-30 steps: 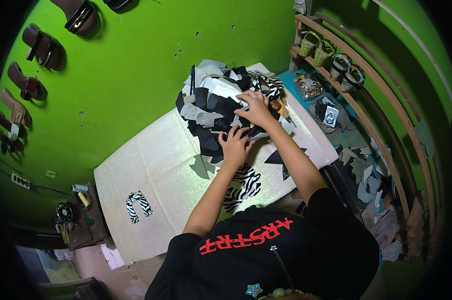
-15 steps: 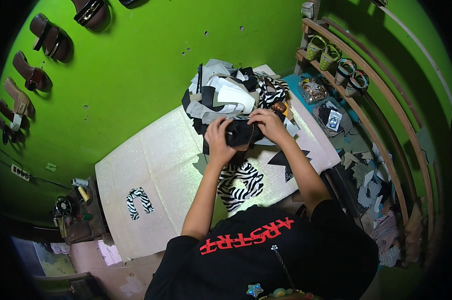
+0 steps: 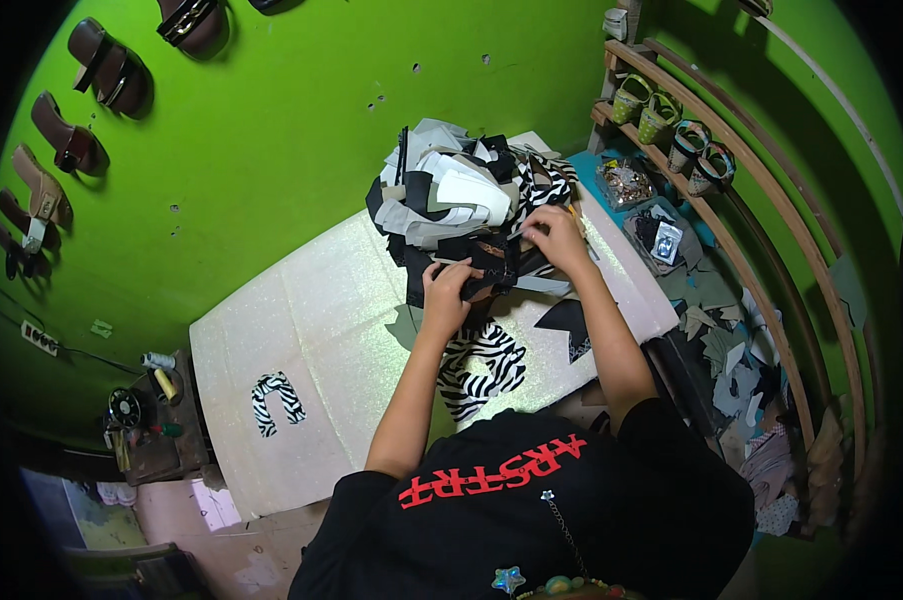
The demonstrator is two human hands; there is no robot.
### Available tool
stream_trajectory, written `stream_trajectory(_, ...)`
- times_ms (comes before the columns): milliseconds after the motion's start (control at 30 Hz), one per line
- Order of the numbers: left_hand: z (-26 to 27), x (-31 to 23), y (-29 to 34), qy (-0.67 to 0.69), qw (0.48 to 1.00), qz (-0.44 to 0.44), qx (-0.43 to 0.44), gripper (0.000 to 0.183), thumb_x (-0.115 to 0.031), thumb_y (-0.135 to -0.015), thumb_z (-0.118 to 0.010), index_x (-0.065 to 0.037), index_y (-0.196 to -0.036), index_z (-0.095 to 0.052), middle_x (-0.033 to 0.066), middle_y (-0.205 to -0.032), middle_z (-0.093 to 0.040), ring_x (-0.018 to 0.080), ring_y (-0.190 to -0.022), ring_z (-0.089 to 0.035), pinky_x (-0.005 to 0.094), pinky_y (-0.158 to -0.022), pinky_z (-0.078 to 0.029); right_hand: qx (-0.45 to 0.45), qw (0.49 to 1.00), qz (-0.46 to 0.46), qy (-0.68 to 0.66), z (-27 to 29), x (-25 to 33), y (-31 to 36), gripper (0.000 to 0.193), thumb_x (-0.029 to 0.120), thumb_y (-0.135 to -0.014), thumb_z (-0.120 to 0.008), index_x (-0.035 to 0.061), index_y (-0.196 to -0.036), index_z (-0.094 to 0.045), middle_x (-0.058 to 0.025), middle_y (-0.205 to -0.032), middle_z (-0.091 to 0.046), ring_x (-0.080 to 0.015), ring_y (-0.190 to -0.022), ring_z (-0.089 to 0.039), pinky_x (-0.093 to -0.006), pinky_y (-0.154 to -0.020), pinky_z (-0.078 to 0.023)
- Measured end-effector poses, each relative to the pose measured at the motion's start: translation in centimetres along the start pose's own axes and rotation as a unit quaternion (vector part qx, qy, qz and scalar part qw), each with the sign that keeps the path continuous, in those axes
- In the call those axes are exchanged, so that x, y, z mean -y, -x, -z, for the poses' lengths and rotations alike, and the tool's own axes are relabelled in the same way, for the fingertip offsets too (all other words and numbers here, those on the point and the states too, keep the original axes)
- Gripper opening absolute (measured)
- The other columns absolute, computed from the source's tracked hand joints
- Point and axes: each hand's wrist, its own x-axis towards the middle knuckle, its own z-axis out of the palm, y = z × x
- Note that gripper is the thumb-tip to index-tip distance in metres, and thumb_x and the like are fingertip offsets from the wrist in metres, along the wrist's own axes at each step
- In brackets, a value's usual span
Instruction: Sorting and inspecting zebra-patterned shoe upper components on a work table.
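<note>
Left hand [image 3: 447,292] half-curled at scrap pile's [image 3: 461,195] near edge; right hand [image 3: 556,236] nearly pinched, pile's right front; can't tell either's hold.

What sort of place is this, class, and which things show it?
Probably a small shoemaking workshop: dark brown strapped sandals hang on the bright green wall, and a heap of black, grey, white and zebra-striped flat scraps lies on the pale, glittery-covered table.
</note>
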Motion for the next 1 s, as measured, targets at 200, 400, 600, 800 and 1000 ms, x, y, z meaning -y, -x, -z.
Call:
stream_trajectory(200,1.3,0.8,-0.1,-0.053,0.998,0.031,0.004,0.024,-0.013,-0.067,-0.068,-0.01,-0.089,-0.058,0.0027,-0.098,-0.061,0.0223,-0.107,-0.051,0.0397,-0.092,-0.028,-0.098,0.985,-0.093,-0.107,1.8,-2.4,-2.4,0.011,0.003,-0.073,-0.062,-0.0005,-0.084,-0.06,-0.0062,-0.078,-0.06,-0.0128,-0.07,-0.056,-0.0254,-0.066,-0.045)
stream_trajectory(400,3.3,-0.5,-0.8,-0.085,0.975,0.069,0.192,0.053,-0.033,-0.055,-0.076,-0.014,-0.101,-0.061,0.005,-0.111,-0.056,0.0262,-0.12,-0.037,0.0429,-0.096,-0.023,-0.183,0.94,-0.051,-0.282,2.3,-2.9,-2.8,0.009,-0.007,-0.075,-0.055,-0.0017,-0.082,-0.055,-0.0079,-0.086,-0.061,-0.0131,-0.078,-0.058,-0.0238,-0.071,-0.046)
stream_trajectory(600,3.9,-0.6,-3.4,0.0,0.988,0.138,0.071,0.035,-0.036,-0.069,-0.065,-0.012,-0.094,-0.063,0.0075,-0.099,-0.056,0.0257,-0.101,-0.045,0.0406,-0.085,-0.03,-0.154,0.975,0.082,-0.134,1.3,-1.1,-1.4,0.014,-0.01,-0.061,-0.06,0.0015,-0.069,-0.058,-0.0108,-0.101,-0.059,-0.0243,-0.105,-0.052,-0.033,-0.087,-0.041)
stream_trajectory(800,1.7,-0.2,-6.4,-0.117,0.992,0.037,-0.019,0.018,-0.017,-0.075,-0.061,-0.012,-0.092,-0.063,0.0035,-0.095,-0.056,0.0241,-0.093,-0.047,0.0392,-0.077,-0.032,-0.176,0.962,-0.071,-0.194,1.3,-2.1,0.9,0.016,-0.011,-0.065,-0.059,0.0026,-0.073,-0.058,-0.0017,-0.09,-0.044,-0.0094,-0.077,-0.05,-0.0191,-0.07,-0.039)
stream_trajectory(1000,-1.1,0.4,-6.9,-0.203,0.978,0.039,-0.013,0.02,-0.019,-0.072,-0.065,-0.013,-0.091,-0.063,0.0032,-0.092,-0.055,0.0233,-0.092,-0.047,0.0406,-0.076,-0.032,-0.158,0.928,-0.084,-0.327,2.6,-3.9,2.9,0.017,-0.014,-0.071,-0.052,0.0018,-0.079,-0.054,0.0005,-0.084,-0.049,-0.0063,-0.076,-0.05,-0.0187,-0.07,-0.04)
